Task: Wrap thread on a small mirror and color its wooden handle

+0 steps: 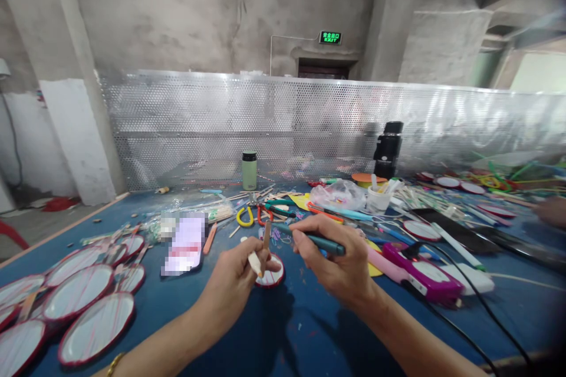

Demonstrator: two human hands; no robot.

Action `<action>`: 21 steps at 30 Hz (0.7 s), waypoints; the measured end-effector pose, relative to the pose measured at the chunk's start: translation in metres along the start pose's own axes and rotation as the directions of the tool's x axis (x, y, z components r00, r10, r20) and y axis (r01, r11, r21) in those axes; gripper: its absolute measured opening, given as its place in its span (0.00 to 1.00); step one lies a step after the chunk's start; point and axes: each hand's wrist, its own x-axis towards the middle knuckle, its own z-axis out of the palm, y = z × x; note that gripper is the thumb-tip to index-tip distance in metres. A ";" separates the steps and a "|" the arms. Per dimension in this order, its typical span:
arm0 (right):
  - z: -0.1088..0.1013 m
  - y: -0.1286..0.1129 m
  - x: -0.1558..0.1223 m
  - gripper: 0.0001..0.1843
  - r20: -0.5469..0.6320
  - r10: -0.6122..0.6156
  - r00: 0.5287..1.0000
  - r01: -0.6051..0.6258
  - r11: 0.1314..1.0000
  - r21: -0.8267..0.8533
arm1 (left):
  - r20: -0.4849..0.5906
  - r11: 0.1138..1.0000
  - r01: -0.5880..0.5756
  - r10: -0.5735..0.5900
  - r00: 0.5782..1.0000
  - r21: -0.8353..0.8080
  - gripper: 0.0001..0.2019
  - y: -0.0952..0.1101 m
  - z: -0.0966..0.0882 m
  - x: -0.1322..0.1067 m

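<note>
My left hand is closed on a flat wooden stick that points up and away. A pale, pointed piece also shows between its fingers; its kind is unclear. Just under the fingertips is a small white disc with a red rim, partly hidden by the hand; whether it is joined to the stick I cannot tell. My right hand grips a dark teal, pen-like tool, its tip directed left toward the stick. Small coloured paper clips lie between the hands on the blue table.
Red-rimmed discs on sticks crowd the left, near a phone. Yellow-handled pliers and a green bottle stand farther back. At right are a magenta device, cables, a white cup and a black flask.
</note>
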 end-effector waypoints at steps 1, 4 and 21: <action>0.000 0.000 0.000 0.06 0.003 0.002 1.000 -0.002 1.000 -0.004 | 0.003 1.000 0.001 -0.001 1.000 -0.001 0.14 0.000 0.000 0.000; 0.000 -0.001 0.000 0.05 -0.001 -0.001 1.000 0.001 1.000 -0.014 | 0.012 1.000 0.007 -0.007 1.000 -0.001 0.13 -0.002 -0.001 -0.001; -0.001 -0.002 0.000 0.05 0.000 -0.006 1.000 0.006 1.000 0.009 | -0.010 1.000 0.003 -0.003 1.000 0.005 0.13 0.004 0.000 -0.001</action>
